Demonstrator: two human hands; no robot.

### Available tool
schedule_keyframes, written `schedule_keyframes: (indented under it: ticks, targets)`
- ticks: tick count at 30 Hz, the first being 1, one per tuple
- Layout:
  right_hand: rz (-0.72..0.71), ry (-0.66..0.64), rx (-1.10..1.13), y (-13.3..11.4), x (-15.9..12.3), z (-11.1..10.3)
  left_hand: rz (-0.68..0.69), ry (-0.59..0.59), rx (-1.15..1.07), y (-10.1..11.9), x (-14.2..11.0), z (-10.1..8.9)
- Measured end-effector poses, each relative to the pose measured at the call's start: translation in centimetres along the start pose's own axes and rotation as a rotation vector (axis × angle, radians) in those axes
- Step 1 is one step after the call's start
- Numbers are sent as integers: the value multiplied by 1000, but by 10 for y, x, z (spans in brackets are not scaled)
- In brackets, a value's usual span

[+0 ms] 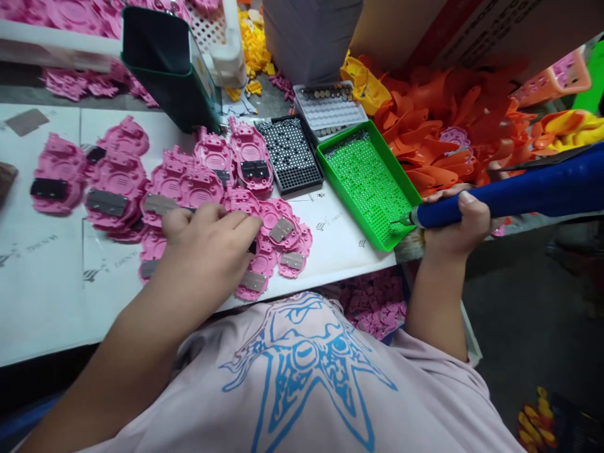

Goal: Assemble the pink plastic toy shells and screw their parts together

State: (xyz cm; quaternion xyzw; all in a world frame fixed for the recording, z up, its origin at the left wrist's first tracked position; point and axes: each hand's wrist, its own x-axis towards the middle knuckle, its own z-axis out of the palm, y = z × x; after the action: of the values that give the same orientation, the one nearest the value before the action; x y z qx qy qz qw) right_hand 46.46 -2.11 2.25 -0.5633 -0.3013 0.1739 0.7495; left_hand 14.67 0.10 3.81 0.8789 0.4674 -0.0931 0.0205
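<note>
**Driver bit over green screw tray, left hand on pink shells**

My right hand (455, 223) had its grip wrapped around the blue driver (519, 190) near the front end, thumb along the top. The driver was at my right, its bit over the near end of the green tray (353, 200); contact with the small metal pieces there, probably screws: couldn't tell. My left hand (207, 245) lay on the pink shells (113, 178) on the worktop (47, 314), fingers bent; couldn't tell if that grip pinched anything, undersides hidden.

Step in hand, my read: bit to one of those pieces. Doing it well probably called for standing the driver up more, lining the bit up with one head, and pressing lightly so neighbours stayed seated. Resting the left hand lightly seemed wise too, since the shells overlapped and could slide.

Driver direction: bit end pointed left across my front, slightly down in view; rear end ran out past the right edge. Long axis lay close to level in view, side to side, crosswise to the tray's long sides.
</note>
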Motion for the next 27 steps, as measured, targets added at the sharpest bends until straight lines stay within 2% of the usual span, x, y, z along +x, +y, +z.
schedule_keyframes:
  ticks: [2, 9, 17, 21, 24, 27]
  targets:
    - [-78, -22, 6, 3, 0, 0, 10, -19, -13, -1, 0, 0]
    - [-85, -54, 15, 8, 3, -2, 59, -33, -52, -1, 0, -2]
    - [-62, -77, 60, 8, 5, -4, 190, 95, -63, -6, -5, -1]
    - [-50, -96, 75, 10, 6, -6, 296, 184, -156, -8, -7, -6]
    - [-82, -104, 63, 11, 5, -5, 428, 231, -254, 8, -3, -12]
    - [-61, -46, 48, 8, 4, -2, 601, 189, -252, 42, 6, -11]
